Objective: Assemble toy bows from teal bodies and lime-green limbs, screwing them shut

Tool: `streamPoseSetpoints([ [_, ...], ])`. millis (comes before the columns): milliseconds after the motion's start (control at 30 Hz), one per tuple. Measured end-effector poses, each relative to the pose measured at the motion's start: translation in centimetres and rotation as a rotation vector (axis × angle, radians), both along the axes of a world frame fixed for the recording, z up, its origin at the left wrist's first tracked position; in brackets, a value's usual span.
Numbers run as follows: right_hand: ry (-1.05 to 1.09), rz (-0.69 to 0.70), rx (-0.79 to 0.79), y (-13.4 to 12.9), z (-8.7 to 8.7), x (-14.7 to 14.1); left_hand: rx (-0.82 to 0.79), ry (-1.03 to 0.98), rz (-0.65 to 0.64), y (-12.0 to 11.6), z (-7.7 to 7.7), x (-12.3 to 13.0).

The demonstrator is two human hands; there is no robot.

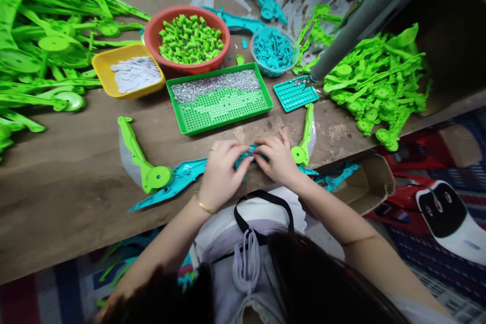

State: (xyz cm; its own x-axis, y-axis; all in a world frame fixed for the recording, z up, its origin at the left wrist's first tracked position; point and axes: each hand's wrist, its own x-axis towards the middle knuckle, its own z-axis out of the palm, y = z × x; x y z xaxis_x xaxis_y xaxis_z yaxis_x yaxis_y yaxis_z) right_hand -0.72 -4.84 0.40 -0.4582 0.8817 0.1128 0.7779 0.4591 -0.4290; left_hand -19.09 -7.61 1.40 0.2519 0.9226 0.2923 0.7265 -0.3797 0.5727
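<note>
A blue plastic toy bow [187, 173] with green arms lies across the near part of the table. Its left green arm [142, 159] and right green arm [305, 136] point away from me, each edged with a translucent strip. My left hand [224, 169] is closed on the bow's middle section, thumb and fingers pinched together. Close beside it, my right hand [275, 158] is bent over the same section, its fingertips pressed on the blue plastic. Both hands hide the spot between them, so any small piece there cannot be made out.
Beyond my hands stand a green perforated tray [224, 124] of small metal pieces, a red bowl [152, 35] of green pieces, a yellow dish [104, 86] of white strips and a clear bowl [292, 63] of blue pieces. Green parts [364, 86] pile up right; a grey post [353, 25] slants nearby.
</note>
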Motion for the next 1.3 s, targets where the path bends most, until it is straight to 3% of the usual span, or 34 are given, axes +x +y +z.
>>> streamPoseSetpoints([
  [167,0.016,-0.104,-0.007,-0.3,0.4,0.2,0.067,0.111,0.047,-0.1,-2.6,1.7],
  [267,-0.047,-0.135,-0.021,-0.2,0.5,0.0,0.064,0.122,0.032,0.0,-3.3,1.8],
  [633,-0.044,-0.143,-0.151,0.9,1.2,-0.1,0.031,0.125,-0.027,0.2,-3.5,1.4],
  [800,-0.157,-0.101,-0.164,1.2,1.8,-0.1,0.051,0.143,-0.031,0.2,-3.5,1.4],
  [933,-0.101,-0.033,-0.198,1.3,2.1,0.2,0.047,0.175,-0.04,0.2,-3.4,1.4],
  [1300,-0.153,0.019,-0.079,0.6,1.6,0.6,0.054,0.247,-0.08,0.4,-2.8,1.2],
])
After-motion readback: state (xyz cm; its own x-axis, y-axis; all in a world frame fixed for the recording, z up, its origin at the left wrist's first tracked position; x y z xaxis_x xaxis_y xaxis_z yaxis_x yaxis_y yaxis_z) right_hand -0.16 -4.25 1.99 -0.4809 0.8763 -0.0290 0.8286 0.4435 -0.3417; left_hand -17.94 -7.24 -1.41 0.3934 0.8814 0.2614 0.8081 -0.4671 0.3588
